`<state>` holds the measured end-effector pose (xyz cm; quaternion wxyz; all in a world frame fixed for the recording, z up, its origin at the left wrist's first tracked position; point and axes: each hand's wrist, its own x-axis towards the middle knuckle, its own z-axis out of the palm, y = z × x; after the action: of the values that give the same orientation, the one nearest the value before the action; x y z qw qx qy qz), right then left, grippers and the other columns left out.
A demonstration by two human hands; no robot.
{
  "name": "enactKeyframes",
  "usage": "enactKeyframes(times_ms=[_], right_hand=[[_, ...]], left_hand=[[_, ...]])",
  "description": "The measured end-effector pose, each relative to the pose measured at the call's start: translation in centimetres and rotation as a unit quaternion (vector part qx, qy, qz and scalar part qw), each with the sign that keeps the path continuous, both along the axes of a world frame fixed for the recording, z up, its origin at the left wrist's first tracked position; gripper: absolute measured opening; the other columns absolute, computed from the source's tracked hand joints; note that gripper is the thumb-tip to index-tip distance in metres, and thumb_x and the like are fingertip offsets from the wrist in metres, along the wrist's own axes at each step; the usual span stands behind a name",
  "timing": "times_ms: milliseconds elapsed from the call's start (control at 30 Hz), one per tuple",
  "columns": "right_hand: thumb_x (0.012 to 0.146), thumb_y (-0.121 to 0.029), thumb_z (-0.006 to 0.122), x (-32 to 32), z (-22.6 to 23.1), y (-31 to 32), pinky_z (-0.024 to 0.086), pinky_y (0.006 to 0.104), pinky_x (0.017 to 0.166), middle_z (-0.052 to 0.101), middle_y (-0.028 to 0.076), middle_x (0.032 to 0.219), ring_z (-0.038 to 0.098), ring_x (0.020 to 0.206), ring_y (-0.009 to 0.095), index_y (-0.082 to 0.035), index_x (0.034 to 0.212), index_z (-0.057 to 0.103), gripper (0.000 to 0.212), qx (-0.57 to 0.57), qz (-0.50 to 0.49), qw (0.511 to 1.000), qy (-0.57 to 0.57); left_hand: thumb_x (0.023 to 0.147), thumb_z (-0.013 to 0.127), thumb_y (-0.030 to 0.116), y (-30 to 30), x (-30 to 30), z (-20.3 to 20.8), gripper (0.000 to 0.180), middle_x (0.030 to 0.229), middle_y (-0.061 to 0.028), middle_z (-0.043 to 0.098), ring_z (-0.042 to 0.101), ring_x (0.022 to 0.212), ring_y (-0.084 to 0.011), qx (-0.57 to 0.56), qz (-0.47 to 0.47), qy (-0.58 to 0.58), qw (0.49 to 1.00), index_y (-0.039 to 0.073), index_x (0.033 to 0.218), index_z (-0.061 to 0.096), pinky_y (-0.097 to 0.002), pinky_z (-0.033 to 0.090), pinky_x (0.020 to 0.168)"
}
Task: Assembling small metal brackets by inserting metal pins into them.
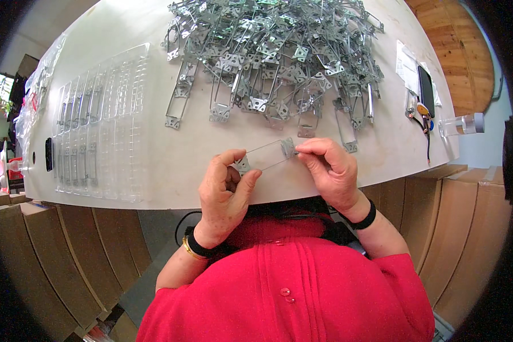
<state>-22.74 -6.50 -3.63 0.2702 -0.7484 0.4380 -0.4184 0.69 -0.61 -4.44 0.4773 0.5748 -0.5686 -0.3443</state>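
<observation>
Between my hands, above the near edge of the table, is a metal wire-frame bracket (288, 148) with two thin parallel rods and a stamped plate at each end. My left hand (225, 185) grips its left end plate between thumb and fingers. At the other end, my right hand (330, 171) pinches the edge of the right plate. Beyond them lies a big heap of similar metal brackets (268, 62). To the left rests a clear plastic tray (117, 122) with molded slots, several of which hold brackets.
A dark phone (425, 85) lies on white paper at the right, beside keys (422, 109). A clear capped bottle (464, 124) is at the table's right edge. A small black object (49, 154) sits left of the tray. Cardboard boxes (68, 251) stand below the table on both sides.
</observation>
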Motion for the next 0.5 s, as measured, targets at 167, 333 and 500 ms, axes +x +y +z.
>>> enactKeyframes(times_ms=[167, 333, 500], right_hand=[[0.091, 0.000, 0.081, 0.06, 0.40, 0.37, 0.058, 0.0328, 0.078, 0.075, 0.011, 0.100, 0.075, 0.091, 0.025, -0.006, 0.108, 0.074, 0.020, 0.082, -0.012, 0.996, -0.021], [0.094, 0.001, 0.079, -0.02, -0.13, 0.05, 0.056, 0.0294, 0.079, 0.075, 0.009, 0.100, 0.072, 0.088, 0.018, -0.004, 0.107, 0.073, 0.016, 0.033, 0.000, 0.999, -0.021], [0.092, -0.001, 0.081, 0.00, 0.39, 0.31, 0.057, 0.0307, 0.074, 0.075, 0.009, 0.099, 0.073, 0.085, 0.021, -0.006, 0.106, 0.073, 0.017, 0.078, -0.011, 0.997, -0.024]], left_hand=[[0.098, 0.077, 0.000, 0.14, 0.12, -0.48, 0.041, 0.078, 0.0067, 0.055, 0.047, 0.066, -0.0003, 0.011, 0.000, 0.019, 1.000, 0.001, 0.135, 0.059, -0.0194, 0.036, 0.057], [0.099, 0.076, 0.001, 0.15, 0.11, -0.25, 0.040, 0.080, 0.0062, 0.057, 0.048, 0.066, -0.0004, 0.017, -0.008, 0.023, 1.000, 0.001, 0.135, 0.059, -0.0193, 0.036, 0.057], [0.099, 0.077, 0.001, 0.18, 0.23, -0.57, 0.040, 0.086, 0.0054, 0.058, 0.048, 0.068, -0.0004, 0.000, -0.005, 0.022, 1.000, 0.001, 0.134, 0.059, -0.0193, 0.037, 0.058]])
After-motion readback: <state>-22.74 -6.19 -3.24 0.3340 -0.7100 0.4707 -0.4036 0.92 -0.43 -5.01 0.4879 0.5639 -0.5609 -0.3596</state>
